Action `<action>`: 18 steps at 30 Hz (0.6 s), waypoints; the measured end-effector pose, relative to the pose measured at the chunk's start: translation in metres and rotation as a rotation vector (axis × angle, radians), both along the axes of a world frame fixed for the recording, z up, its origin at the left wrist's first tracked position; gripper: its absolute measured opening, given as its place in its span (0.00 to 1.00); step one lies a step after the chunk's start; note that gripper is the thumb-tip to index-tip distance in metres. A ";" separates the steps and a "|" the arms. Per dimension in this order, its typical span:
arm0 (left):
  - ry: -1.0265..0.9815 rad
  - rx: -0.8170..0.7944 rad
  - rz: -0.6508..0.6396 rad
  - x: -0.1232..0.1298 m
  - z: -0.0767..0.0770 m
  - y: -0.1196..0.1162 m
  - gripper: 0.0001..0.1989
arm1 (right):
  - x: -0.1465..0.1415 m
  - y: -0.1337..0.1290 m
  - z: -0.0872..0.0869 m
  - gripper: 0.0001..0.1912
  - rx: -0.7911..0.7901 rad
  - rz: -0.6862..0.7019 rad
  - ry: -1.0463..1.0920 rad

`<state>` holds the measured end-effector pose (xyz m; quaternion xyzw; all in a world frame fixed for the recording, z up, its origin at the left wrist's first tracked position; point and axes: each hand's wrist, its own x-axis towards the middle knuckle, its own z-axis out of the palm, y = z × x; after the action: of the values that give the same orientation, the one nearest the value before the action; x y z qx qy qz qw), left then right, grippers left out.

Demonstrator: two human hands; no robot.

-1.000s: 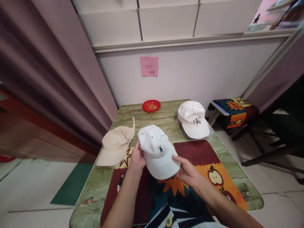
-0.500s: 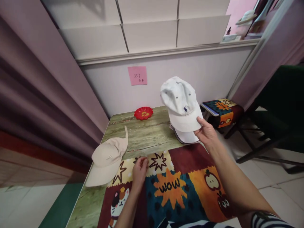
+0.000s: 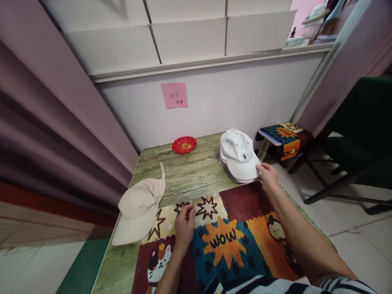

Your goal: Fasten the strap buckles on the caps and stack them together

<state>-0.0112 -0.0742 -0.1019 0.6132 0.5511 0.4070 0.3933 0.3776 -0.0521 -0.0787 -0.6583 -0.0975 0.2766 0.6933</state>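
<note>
A white baseball cap (image 3: 237, 146) with a small dark blue horse-rider emblem sits at the table's right rear, on top of other caps (image 3: 234, 177) whose brim edges show below it. My right hand (image 3: 268, 175) pinches the right edge of its brim between thumb and fingers. Over the patterned mat (image 3: 241, 200), my left hand (image 3: 184, 226) hovers or rests with its fingers curled together and nothing visible in them. Left of that hand lies a beige cap (image 3: 139, 206), brim toward me, its strap stretched out behind.
A red scalloped dish (image 3: 184, 145) stands at the rear of the wood-patterned table (image 3: 186, 175). Behind it rises a white wall with a pink note (image 3: 174, 95). On the right are a small cloth-covered stool (image 3: 284, 136) and a dark chair (image 3: 352, 151); a purple curtain (image 3: 70, 94) hangs on the left.
My right hand has lowered the white cap from above the stack onto the other caps, still holding its brim. My left hand has barely moved over the mat.
</note>
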 end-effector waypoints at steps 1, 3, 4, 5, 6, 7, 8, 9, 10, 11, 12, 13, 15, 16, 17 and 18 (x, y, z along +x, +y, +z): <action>0.008 0.003 -0.004 0.000 0.000 0.000 0.12 | 0.001 -0.002 0.003 0.38 -0.050 -0.029 -0.109; 0.017 0.007 -0.009 0.001 0.000 -0.001 0.11 | -0.001 -0.003 0.011 0.46 -0.199 -0.043 -0.411; 0.016 0.010 -0.012 0.001 0.000 -0.001 0.10 | -0.004 0.000 0.016 0.49 -0.284 -0.019 -0.567; 0.010 0.012 -0.014 0.002 0.000 -0.001 0.10 | -0.009 0.005 0.022 0.52 -0.365 0.019 -0.698; 0.001 0.014 -0.016 0.002 0.000 -0.001 0.10 | -0.015 0.012 0.027 0.55 -0.432 0.067 -0.781; -0.012 0.016 -0.018 0.002 -0.001 -0.001 0.10 | -0.022 0.019 0.031 0.58 -0.477 0.107 -0.812; -0.028 0.018 -0.021 0.002 -0.002 -0.002 0.09 | -0.029 0.026 0.033 0.60 -0.521 0.129 -0.821; -0.044 0.017 -0.027 0.001 -0.003 -0.002 0.09 | -0.035 0.033 0.035 0.62 -0.565 0.147 -0.818; -0.059 0.014 -0.034 0.000 -0.005 -0.002 0.09 | -0.040 0.037 0.035 0.63 -0.604 0.163 -0.815; -0.072 0.011 -0.043 -0.001 -0.006 -0.002 0.09 | -0.045 0.040 0.034 0.64 -0.637 0.180 -0.817; -0.081 0.011 -0.051 -0.002 -0.008 -0.003 0.09 | -0.047 0.041 0.032 0.64 -0.660 0.198 -0.827; -0.083 0.013 -0.058 -0.003 -0.009 -0.003 0.09 | -0.049 0.041 0.029 0.64 -0.676 0.215 -0.841; -0.075 0.026 -0.068 -0.005 -0.012 -0.003 0.09 | -0.049 0.037 0.025 0.62 -0.692 0.236 -0.862; -0.069 0.036 -0.070 -0.006 -0.013 -0.003 0.09 | -0.048 0.036 0.024 0.61 -0.699 0.239 -0.860; -0.064 0.045 -0.074 -0.006 -0.015 -0.003 0.08 | -0.047 0.034 0.023 0.61 -0.707 0.240 -0.850; -0.065 0.052 -0.078 -0.006 -0.016 -0.003 0.08 | -0.047 0.034 0.023 0.60 -0.718 0.239 -0.838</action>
<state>-0.0177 -0.0777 -0.1178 0.6307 0.5030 0.4253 0.4103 0.3310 -0.0183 -0.0553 -0.8907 -0.3384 0.0839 0.2918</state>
